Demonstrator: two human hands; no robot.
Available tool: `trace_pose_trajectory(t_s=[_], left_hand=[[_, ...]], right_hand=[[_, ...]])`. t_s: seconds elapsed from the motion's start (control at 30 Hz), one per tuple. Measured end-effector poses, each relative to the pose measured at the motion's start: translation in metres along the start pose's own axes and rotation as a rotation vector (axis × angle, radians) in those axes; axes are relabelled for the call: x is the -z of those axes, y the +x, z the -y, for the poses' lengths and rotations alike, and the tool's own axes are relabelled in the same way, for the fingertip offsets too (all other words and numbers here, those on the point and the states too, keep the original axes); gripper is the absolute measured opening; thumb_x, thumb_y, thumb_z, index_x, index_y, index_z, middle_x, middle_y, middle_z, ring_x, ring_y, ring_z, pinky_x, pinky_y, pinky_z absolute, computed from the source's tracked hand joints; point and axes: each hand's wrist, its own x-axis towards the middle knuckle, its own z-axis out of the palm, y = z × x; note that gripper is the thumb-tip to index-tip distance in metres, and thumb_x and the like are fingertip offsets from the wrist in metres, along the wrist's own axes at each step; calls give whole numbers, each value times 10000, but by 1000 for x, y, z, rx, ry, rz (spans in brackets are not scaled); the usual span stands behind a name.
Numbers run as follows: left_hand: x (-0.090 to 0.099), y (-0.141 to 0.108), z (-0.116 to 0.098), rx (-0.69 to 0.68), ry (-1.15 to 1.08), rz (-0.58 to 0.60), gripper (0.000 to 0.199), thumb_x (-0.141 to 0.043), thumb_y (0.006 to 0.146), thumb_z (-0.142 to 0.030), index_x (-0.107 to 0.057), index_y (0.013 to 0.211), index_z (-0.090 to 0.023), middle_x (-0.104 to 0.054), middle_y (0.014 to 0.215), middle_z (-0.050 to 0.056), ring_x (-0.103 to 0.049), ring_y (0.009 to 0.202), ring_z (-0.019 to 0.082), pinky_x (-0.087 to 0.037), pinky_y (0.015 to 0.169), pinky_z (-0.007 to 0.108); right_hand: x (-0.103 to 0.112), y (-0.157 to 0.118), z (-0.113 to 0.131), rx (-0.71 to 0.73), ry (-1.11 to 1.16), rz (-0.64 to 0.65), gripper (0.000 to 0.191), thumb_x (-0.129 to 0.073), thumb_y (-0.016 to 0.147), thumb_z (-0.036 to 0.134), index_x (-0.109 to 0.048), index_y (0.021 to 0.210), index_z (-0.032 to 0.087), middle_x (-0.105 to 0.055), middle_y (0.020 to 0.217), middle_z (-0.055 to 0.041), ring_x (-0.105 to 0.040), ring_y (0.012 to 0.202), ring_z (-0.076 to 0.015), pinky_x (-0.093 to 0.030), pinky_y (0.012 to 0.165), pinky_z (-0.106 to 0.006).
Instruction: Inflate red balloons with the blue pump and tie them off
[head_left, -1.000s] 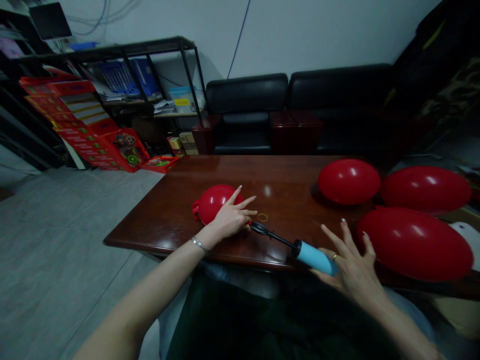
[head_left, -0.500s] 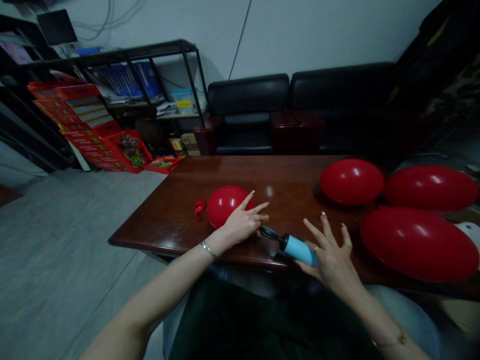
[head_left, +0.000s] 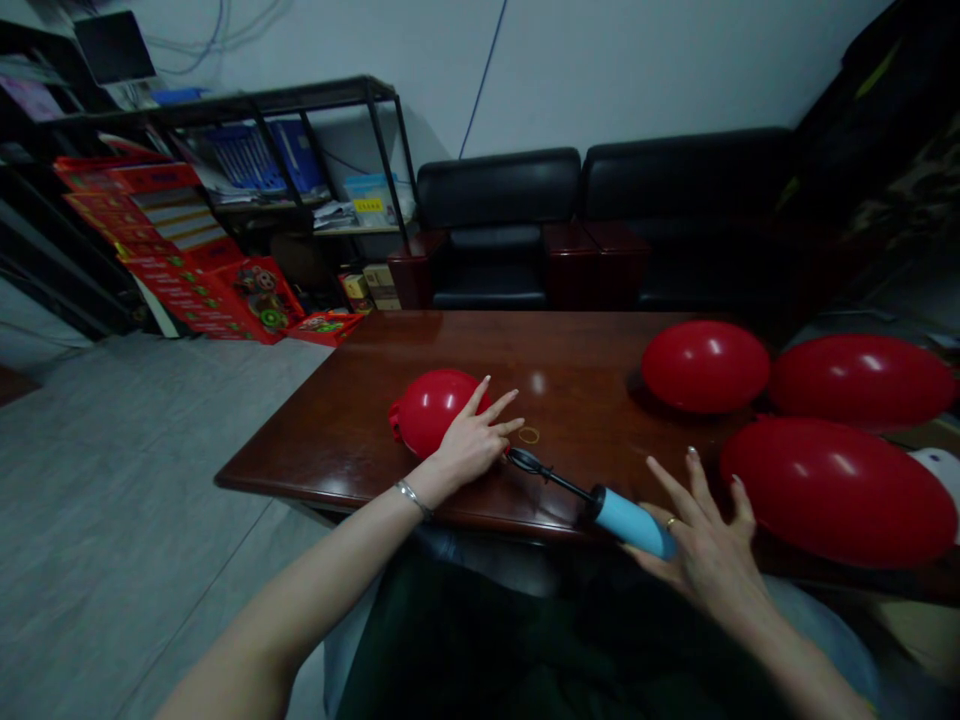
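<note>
My left hand is pinched at the neck end of a partly inflated red balloon, with its other fingers spread over the balloon's near side. At that pinch is the black end of a balloon pump; the exact join is hidden under my fingers. A black rod shows between this end and the pump's blue barrel. My right hand grips the far end of the barrel between thumb and palm, its other fingers stretched out. A crumpled red balloon shows at the inflated one's left edge, mostly covered.
A yellowish rubber band lies on the brown table. Three larger red balloons, one nearest me, rest at the right. Behind the table stand black sofas, a metal shelf and stacked red boxes.
My right hand has pulled the blue barrel right and toward me, baring the black rod. My left hand and its balloon have shifted slightly left, now covering part of the crumpled balloon.
</note>
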Motion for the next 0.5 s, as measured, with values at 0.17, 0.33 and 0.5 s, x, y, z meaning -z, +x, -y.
trace_pose_trajectory(t_s=[0.17, 0.33, 0.5], left_hand=[[7, 5, -1, 8, 12, -29, 130, -665, 908, -203, -762, 823, -217, -679, 1347, 5, -368, 1488, 318, 75, 1240, 682], [10, 13, -8, 10, 22, -58, 167, -621, 937, -182, -759, 854, -229, -665, 1363, -13, -382, 1480, 313, 88, 1232, 691], [8, 15, -11, -29, -21, -37, 146, -626, 934, -188, -767, 948, -224, -655, 1378, -5, -366, 1487, 310, 80, 1235, 684]], right_hand=[[9, -7, -10, -28, 15, -1, 391, -600, 879, 579, -765, 982, 240, -489, 1546, -112, -276, 1512, -421, -102, 1164, -735], [6, 13, 2, -2, -13, -27, 413, -571, 899, 577, -754, 955, 212, -490, 1544, -115, -253, 1523, -409, -78, 1186, -718], [1, 40, 22, 44, -63, -40, 350, -610, 876, 535, -749, 949, 222, -462, 1569, -83, -226, 1533, -401, -51, 1200, -698]])
